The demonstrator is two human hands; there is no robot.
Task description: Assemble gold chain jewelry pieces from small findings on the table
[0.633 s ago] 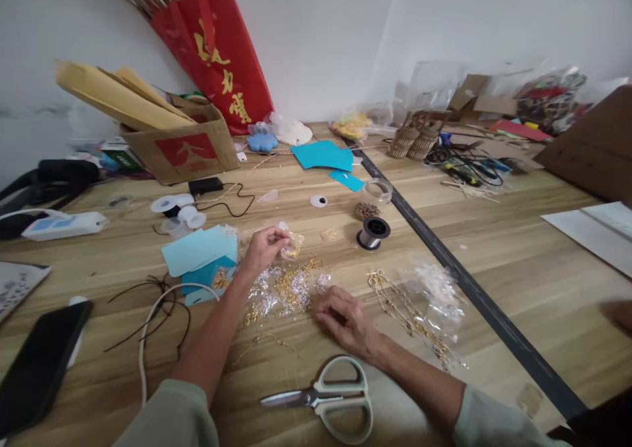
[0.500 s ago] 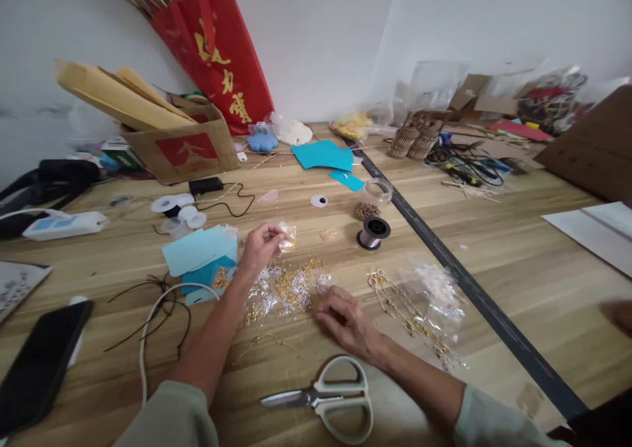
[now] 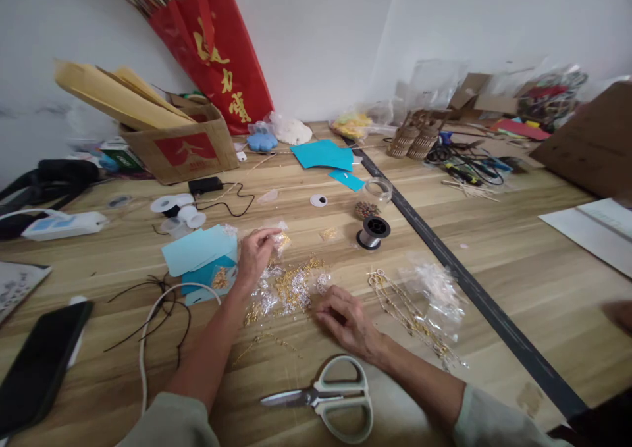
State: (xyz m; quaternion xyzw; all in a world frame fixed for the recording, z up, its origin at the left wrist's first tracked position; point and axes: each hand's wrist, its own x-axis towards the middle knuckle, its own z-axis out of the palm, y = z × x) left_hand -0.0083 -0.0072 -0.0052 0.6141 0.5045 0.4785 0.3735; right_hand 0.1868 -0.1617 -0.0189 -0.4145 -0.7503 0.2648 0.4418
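My left hand (image 3: 255,255) is closed at the fingertips on the edge of a small clear plastic bag (image 3: 282,241) with gold-coloured bits in it. Under and before it spreads a pile of tiny gold and silvery beads or findings (image 3: 295,288), partly on clear plastic. My right hand (image 3: 347,320) rests on the table at the pile's right side, fingers curled together; whatever is between them is hidden. A thin gold chain (image 3: 269,338) lies nearer to me. Pale-handled scissors (image 3: 340,397) lie below my right hand.
Gold chains (image 3: 395,302) and a plastic bag of pale pieces (image 3: 437,295) lie to the right. A wire spool (image 3: 374,233) stands before a clear jar (image 3: 378,193). Blue cards (image 3: 200,249), a white cable (image 3: 144,348) and a phone (image 3: 44,361) are at left. A box (image 3: 182,147) stands behind.
My left hand has shifted slightly left and turned, drawing the small bag a little left with it. My right hand has stayed in place.
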